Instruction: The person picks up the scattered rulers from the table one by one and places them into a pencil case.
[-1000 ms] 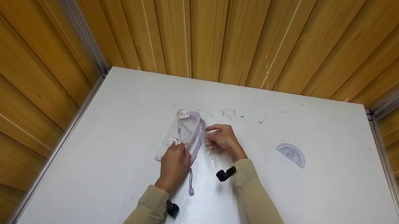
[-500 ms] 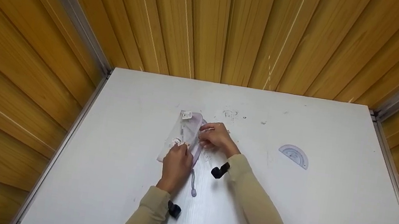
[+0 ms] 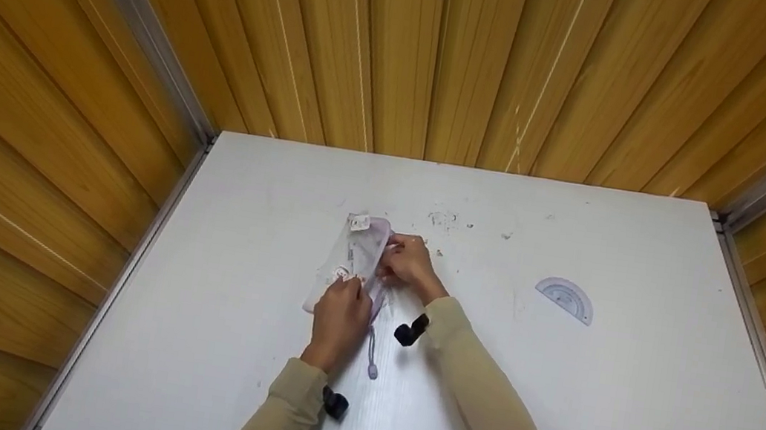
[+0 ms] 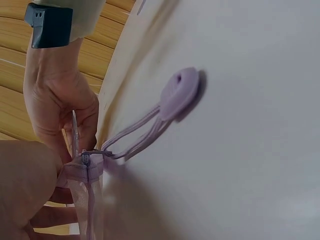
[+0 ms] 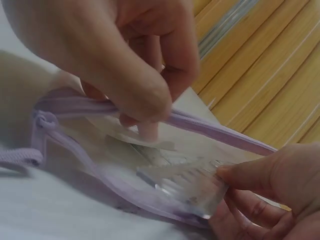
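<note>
A clear plastic piece [image 5: 187, 182] is held at the unzipped mouth of the lavender mesh pouch [image 3: 370, 245], between its two edges; how much of it is already inside cannot be told. Since the earlier head views, the right hand [image 3: 413, 264] has been brought in from beside the pouch to its rim, and the stretch of clear plastic once seen alongside is now mostly hidden. By this shift, it is judged, the piece is being passed from the outside of the pouch to its inside, with the release not yet made. The piece is pinched narrowly by the right hand's fingers, while the rim is gripped by those of the left hand [image 3: 341, 314], so the mouth seems to be kept spread. From the pouch's near end a looped cord [image 4: 182, 95] is trailed over the white bench [image 3: 243, 248]. Farther right, a protractor [image 3: 566, 299] is left lying untouched
</note>
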`<state>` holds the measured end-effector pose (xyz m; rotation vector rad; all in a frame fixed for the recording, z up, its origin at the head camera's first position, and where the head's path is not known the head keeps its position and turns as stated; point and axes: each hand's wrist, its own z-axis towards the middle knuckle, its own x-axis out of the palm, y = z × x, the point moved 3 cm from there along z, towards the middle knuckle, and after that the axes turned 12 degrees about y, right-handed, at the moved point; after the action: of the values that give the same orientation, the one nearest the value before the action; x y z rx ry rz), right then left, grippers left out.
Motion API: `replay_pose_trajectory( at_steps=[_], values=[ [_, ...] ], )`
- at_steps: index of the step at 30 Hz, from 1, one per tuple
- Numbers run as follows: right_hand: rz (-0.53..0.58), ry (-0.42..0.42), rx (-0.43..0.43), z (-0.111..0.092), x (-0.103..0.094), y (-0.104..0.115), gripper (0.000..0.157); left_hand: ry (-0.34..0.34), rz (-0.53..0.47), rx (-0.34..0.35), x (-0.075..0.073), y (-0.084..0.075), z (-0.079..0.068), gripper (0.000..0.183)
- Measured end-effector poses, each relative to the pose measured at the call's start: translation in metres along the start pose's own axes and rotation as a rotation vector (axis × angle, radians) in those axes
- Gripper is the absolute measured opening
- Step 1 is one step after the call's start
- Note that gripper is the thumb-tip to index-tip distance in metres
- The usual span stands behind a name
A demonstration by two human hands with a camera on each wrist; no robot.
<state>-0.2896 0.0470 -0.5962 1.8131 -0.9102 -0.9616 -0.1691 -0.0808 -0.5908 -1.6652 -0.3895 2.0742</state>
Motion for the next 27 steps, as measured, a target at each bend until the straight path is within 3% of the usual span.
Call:
replay_pose_trajectory(
  at_steps=[3, 9, 17, 27],
  values=[
    [-0.035, -0.055, 0.012, 0.001, 0.005, 0.0, 0.032, -0.003, 0.005, -0.003, 0.0, 0.0, 0.0, 0.009],
    [0.031, -0.118, 0.04, 0.001, 0.013, 0.0, 0.028, -0.005, 0.002, -0.01, 0.0, 0.0, 0.0, 0.008],
    [-0.165, -0.239, -0.005, -0.003, 0.019, 0.001, 0.024, -0.03, 0.002, -0.005, -0.001, 0.0, 0.0, 0.007],
    [-0.097, -0.196, -0.023, -0.008, 0.033, -0.001, 0.022, -0.035, -0.025, -0.013, -0.001, 0.001, 0.0, 0.007]
  ],
)
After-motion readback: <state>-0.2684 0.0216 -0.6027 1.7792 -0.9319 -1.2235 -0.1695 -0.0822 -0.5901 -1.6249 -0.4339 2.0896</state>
